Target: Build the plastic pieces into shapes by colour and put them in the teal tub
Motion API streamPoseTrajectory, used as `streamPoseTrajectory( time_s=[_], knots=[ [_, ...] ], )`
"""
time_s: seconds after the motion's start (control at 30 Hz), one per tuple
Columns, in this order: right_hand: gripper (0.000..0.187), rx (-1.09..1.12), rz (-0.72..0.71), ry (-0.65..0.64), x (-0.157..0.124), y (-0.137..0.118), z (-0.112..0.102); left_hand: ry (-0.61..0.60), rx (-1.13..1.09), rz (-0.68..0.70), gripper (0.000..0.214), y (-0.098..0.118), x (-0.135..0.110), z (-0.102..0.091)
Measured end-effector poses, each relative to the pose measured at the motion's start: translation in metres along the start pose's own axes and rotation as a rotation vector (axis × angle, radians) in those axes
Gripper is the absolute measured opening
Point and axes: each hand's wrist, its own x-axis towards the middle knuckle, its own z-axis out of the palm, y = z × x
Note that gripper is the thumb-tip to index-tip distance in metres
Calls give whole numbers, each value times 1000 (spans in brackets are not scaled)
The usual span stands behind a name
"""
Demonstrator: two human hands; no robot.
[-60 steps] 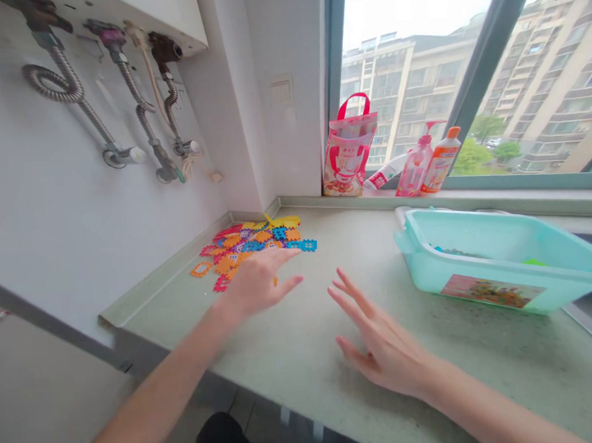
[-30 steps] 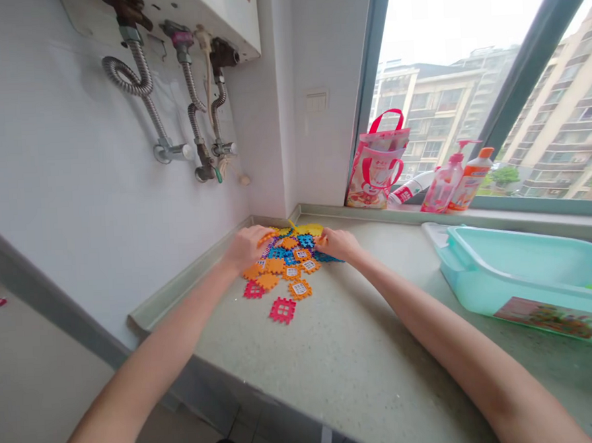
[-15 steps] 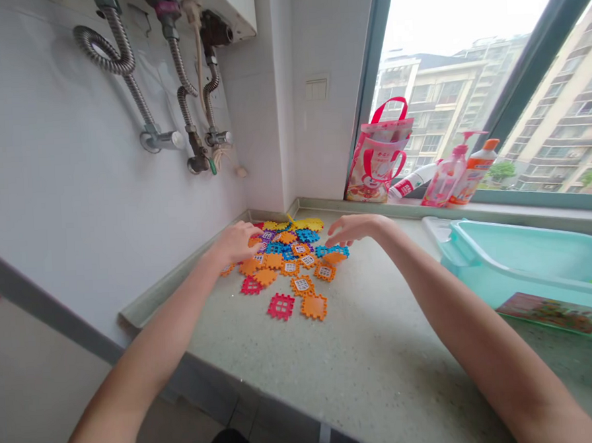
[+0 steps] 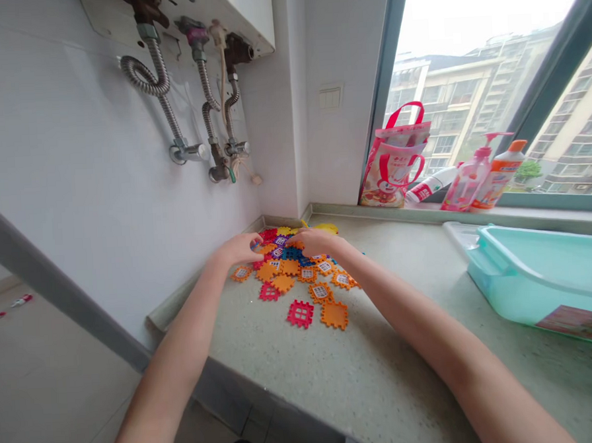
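Note:
A heap of small square plastic toy tiles point(image 4: 298, 264), orange, red, blue, yellow and purple, lies in the far left corner of the green countertop point(image 4: 364, 376). My left hand point(image 4: 240, 248) rests on the heap's left side with fingers curled on tiles. My right hand point(image 4: 313, 241) is on the heap's far middle, fingers bent down onto tiles. The fingertips of both hands nearly meet. A red tile point(image 4: 300, 312) and an orange tile point(image 4: 334, 314) lie loose nearest to me.
A turquoise plastic tub point(image 4: 537, 278) stands at the right. On the window sill are a pink handled bag point(image 4: 395, 163) and several bottles point(image 4: 477, 175). Metal hoses and valves point(image 4: 192, 131) hang on the left wall above the counter.
Both hands reached from mid-counter into the tile heap. Tiles were dragged toward me and spread out. My right hand lifted briefly, then came back down beside my left.

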Motion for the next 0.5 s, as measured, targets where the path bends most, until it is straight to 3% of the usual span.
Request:
streamPoseTrajectory(
  time_s=[0.23,0.43,0.5],
  knots=[
    [43,-46,-28,34,1,6,6,45,132,9,26,-6,3,-1],
    [32,-68,-10,74,-2,6,-4,27,28,116,55,-9,8,9],
    [31,-81,10,109,-4,7,-7,16,51,96,54,-9,10,12]
  ],
)
